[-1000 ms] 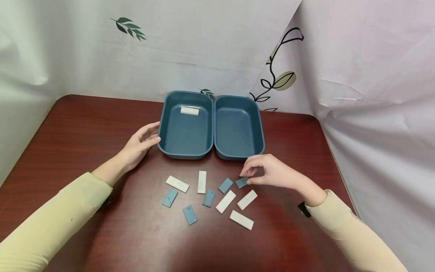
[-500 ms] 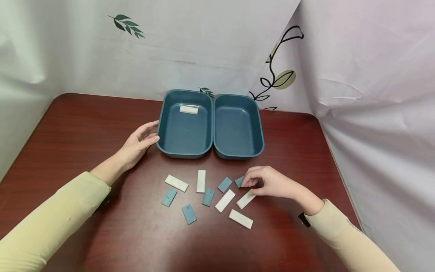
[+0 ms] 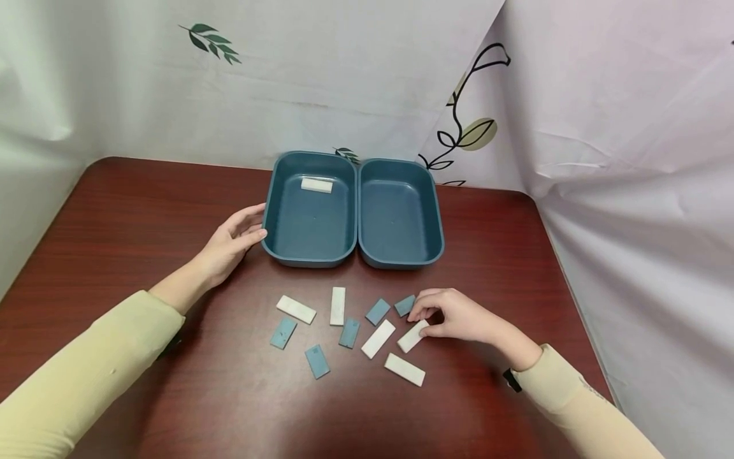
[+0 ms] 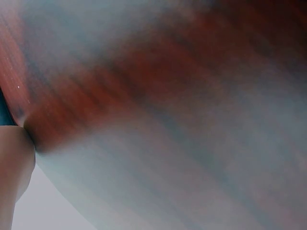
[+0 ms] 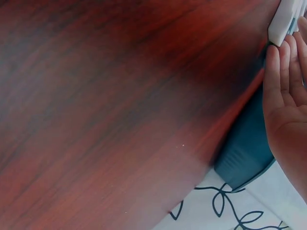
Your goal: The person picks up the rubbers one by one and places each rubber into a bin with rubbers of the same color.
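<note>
My right hand (image 3: 453, 312) has its thumb and curled fingertips at the upper end of a white rectangular block (image 3: 410, 340). The right wrist view shows fingertips against the end of that white block (image 5: 282, 26). A small blue block (image 3: 404, 305) lies just left of these fingers. Against the outer left wall of the left blue bin (image 3: 312, 261) rests my left hand (image 3: 229, 247), its fingers loosely extended. In the left wrist view only part of this hand (image 4: 14, 163) shows, beside a sliver of bin. One white block (image 3: 316, 185) lies inside the left bin.
To the right, a second blue bin (image 3: 400, 263) adjoins the first. Several loose white and blue blocks are scattered on the reddish-brown table (image 3: 241, 382) in front, among them a white block (image 3: 405, 370) near the right hand. A patterned curtain (image 3: 344, 76) hangs behind.
My right hand has come down toward me, from the small blue block to the white block below it. The left hand stays against the bin, and the blocks keep their places.
</note>
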Tool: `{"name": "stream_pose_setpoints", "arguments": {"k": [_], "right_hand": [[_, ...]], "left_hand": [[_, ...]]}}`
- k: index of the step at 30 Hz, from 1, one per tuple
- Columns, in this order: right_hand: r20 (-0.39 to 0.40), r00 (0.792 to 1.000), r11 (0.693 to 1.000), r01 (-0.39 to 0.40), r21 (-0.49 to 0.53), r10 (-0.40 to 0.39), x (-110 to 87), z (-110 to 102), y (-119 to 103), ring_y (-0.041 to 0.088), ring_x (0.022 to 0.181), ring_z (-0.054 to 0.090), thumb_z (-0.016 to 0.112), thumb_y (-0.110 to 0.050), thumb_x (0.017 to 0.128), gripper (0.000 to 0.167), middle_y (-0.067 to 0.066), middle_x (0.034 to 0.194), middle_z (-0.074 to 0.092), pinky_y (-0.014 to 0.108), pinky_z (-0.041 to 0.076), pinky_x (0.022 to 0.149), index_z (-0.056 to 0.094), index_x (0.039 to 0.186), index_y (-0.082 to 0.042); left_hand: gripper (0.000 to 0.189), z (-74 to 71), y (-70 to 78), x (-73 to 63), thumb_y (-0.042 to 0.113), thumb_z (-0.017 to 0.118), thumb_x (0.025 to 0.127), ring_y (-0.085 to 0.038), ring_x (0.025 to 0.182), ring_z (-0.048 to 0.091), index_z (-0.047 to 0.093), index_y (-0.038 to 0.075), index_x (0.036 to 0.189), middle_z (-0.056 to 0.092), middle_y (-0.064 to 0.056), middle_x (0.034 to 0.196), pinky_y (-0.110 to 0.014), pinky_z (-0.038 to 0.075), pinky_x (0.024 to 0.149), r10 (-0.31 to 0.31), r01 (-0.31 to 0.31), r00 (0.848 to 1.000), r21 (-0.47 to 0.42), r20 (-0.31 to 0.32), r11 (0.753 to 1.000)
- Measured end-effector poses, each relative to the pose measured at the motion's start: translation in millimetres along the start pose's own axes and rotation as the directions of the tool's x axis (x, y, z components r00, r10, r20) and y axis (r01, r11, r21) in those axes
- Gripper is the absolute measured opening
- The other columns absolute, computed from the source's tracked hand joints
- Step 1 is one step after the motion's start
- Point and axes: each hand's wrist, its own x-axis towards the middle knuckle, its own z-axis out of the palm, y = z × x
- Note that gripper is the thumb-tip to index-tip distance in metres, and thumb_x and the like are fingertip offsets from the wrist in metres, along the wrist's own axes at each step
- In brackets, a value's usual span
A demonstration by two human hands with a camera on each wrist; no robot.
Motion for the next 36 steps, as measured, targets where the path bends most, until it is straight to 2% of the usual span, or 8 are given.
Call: {"name": "stream_pose_setpoints", "arguments": {"k": [11,24,29,36], "right_hand": [[0.004,1.000,0.996,0.021,-0.085,-0.021,-2.2,2.1,3.4,0.010,0.088,0.062,0.091,-0.006,0.083,0.029,-0.004,0.105,0.072,0.025,0.057,0.079,0.080,0.108,-0.016],[0.008,0.996,0.985,0.091,-0.147,-0.091,-2.5,2.9,2.5,0.013,0.101,0.065,0.090,-0.004,0.082,0.029,-0.004,0.107,0.074,0.030,0.058,0.090,0.081,0.106,-0.016],[-0.004,0.993,0.981,0.118,-0.156,-0.120,-2.6,2.6,2.8,0.013,0.101,0.065,0.090,-0.003,0.081,0.027,-0.004,0.105,0.073,0.031,0.058,0.091,0.081,0.102,-0.016],[0.009,0.994,0.978,0.105,-0.181,-0.105,-2.0,2.2,-0.1,0.010,0.100,0.063,0.089,-0.005,0.081,0.024,-0.006,0.104,0.071,0.030,0.058,0.090,0.081,0.100,-0.017]], "left_hand": [[0.058,0.0,-1.4,0.8,0.011,0.056,0.111,0.001,0.129,0.055,0.035,0.012,0.165,0.052,0.012,0.144,-0.010,0.044,0.105,0.005,-0.005,1.000,-0.001,0.000,1.000],[0.059,0.3,0.6,0.1,0.012,0.057,0.111,0.000,0.129,0.054,0.034,0.011,0.165,0.051,0.012,0.144,-0.010,0.044,0.105,0.005,-0.005,1.000,0.014,-0.001,1.000],[0.058,0.7,0.9,1.0,0.012,0.057,0.111,-0.001,0.130,0.054,0.035,0.011,0.165,0.051,0.011,0.145,-0.010,0.044,0.105,0.010,-0.010,1.000,0.009,-0.001,1.000],[0.057,0.4,-1.3,2.0,0.009,0.056,0.111,-0.002,0.129,0.056,0.037,0.011,0.164,0.051,0.009,0.146,-0.011,0.046,0.105,0.021,-0.021,1.000,-0.018,-0.001,1.000]]}}
